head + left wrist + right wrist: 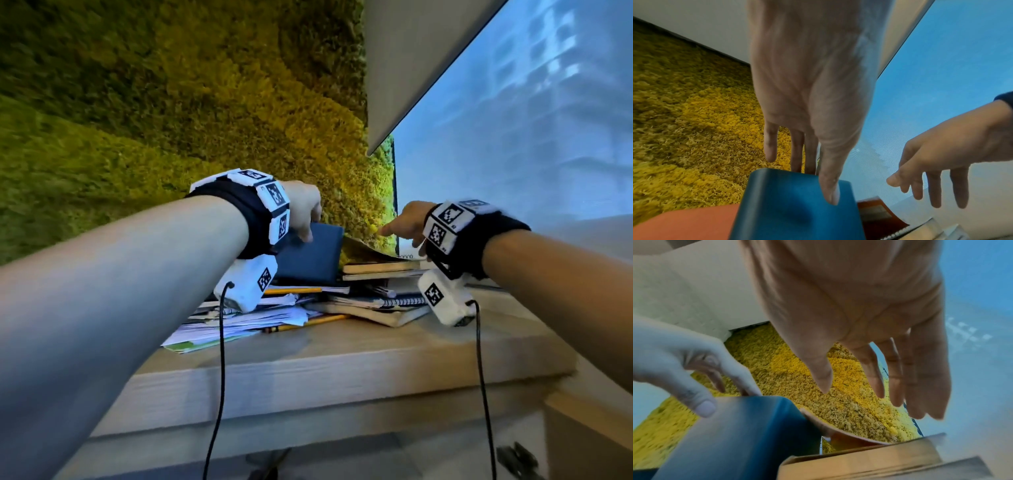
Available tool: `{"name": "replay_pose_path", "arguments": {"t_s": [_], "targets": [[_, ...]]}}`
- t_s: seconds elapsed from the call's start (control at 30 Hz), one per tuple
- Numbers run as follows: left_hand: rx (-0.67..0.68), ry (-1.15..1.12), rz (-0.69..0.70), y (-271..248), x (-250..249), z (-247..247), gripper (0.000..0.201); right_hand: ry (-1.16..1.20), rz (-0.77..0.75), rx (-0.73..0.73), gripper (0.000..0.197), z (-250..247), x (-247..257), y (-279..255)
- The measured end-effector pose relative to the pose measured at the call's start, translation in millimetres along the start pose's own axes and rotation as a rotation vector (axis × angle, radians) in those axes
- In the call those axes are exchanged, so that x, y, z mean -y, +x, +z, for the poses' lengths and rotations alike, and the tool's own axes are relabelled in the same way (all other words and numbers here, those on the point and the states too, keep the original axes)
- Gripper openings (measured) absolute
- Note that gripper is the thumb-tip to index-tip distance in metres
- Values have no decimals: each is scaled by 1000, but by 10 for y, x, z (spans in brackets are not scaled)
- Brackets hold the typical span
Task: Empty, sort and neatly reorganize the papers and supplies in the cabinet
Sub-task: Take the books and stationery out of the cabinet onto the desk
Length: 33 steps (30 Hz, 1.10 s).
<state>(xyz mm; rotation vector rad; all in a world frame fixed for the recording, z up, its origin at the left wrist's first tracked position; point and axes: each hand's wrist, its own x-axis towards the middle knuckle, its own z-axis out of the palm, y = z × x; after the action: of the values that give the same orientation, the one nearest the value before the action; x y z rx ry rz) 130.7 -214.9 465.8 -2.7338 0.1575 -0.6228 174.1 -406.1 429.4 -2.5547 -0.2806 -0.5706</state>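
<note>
A dark blue notebook (310, 255) (793, 209) (731, 439) stands tilted on a messy pile of papers (239, 323) and books on the cabinet top (342, 356). My left hand (305, 216) (812, 175) pinches its upper edge, thumb on the near cover and fingers behind it. My right hand (406, 222) (879, 391) hovers with straight, spread fingers over a stack of tan-edged books (380, 267) (861, 462), whose top cover curls upward; it holds nothing.
A spiral notebook (400, 301), yellow pencils (308, 323) and loose sheets lie in the heap. A moss-green wall (171, 120) stands behind, a bright window (531, 137) to the right. A cabinet door hinge (520, 459) shows below the top's front edge.
</note>
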Motion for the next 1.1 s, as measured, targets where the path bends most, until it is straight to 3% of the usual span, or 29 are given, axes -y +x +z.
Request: {"name": "replay_pose_path", "arguments": {"t_s": [0.17, 0.37, 0.6, 0.77, 0.97, 1.1], "targets": [[-64, -81, 9, -113, -29, -14, 52, -124, -16, -96, 30, -21, 106, -132], [-165, -188, 68, -501, -131, -105, 36, 32, -99, -120, 33, -55, 282, -474], [-197, -246, 56, -1183, -313, -31, 14, -5, -187, -153, 32, 90, 493, -1063], [-141, -381, 29, -1762, -493, 125, 27, 23, -274, -148, 26, 306, 472, -1543], [246, -638, 24, -2310, -788, 599, 20, 224, -319, 120, 28, 778, 394, -2152], [324, -667, -1, -2494, -815, 1094, 19, 134, -326, 389, 23, 1114, 284, -2357]]}}
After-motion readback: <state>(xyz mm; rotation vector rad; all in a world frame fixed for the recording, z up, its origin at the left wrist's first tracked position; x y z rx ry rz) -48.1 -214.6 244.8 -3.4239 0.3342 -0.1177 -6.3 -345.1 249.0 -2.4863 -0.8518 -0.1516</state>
